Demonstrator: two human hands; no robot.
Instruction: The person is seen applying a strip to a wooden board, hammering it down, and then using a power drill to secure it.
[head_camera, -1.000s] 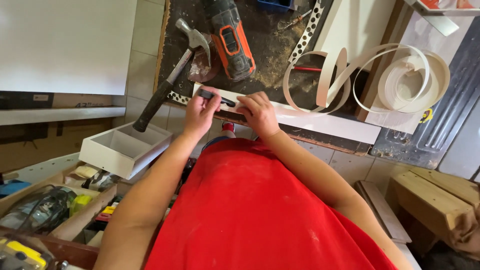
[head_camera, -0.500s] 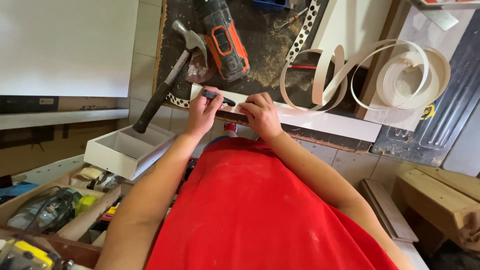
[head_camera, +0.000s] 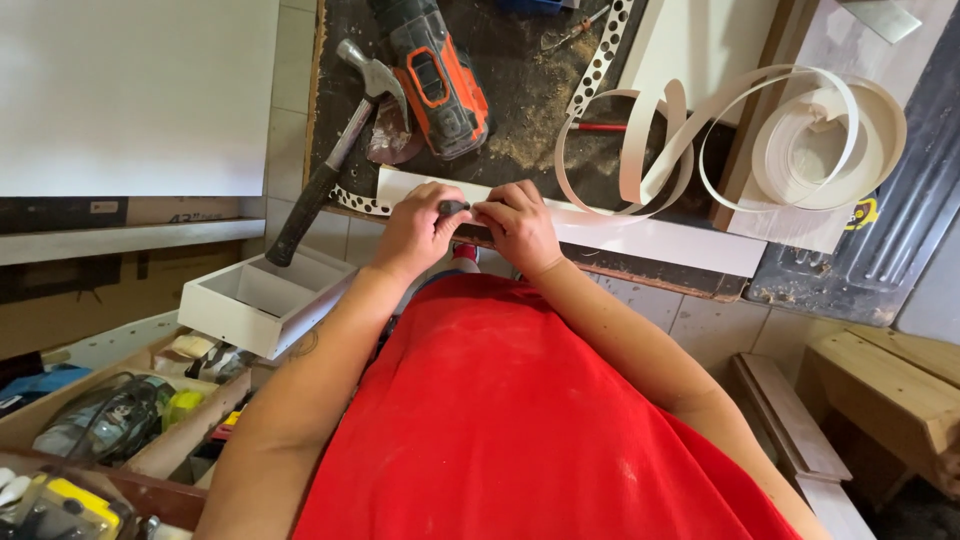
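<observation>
Left hand (head_camera: 418, 232) closed around a small dark tool (head_camera: 452, 208), only its tip showing past the fingers. Right hand (head_camera: 518, 226) just beside it, fingertips pinched at the same dark tip, both pressed on a long white panel (head_camera: 650, 238) lying along the near edge of the bench (head_camera: 520, 110). Beyond the hands: one hammer (head_camera: 335, 150) with a black handle, one orange and black power drill (head_camera: 440, 75), one perforated metal strip (head_camera: 598, 58), sawdust. To the right, one loose coil of white edge banding (head_camera: 800, 150). Lower left, one white two-compartment box (head_camera: 262, 298). One yellow round label (head_camera: 862, 212) on the dark ribbed sheet at right.
</observation>
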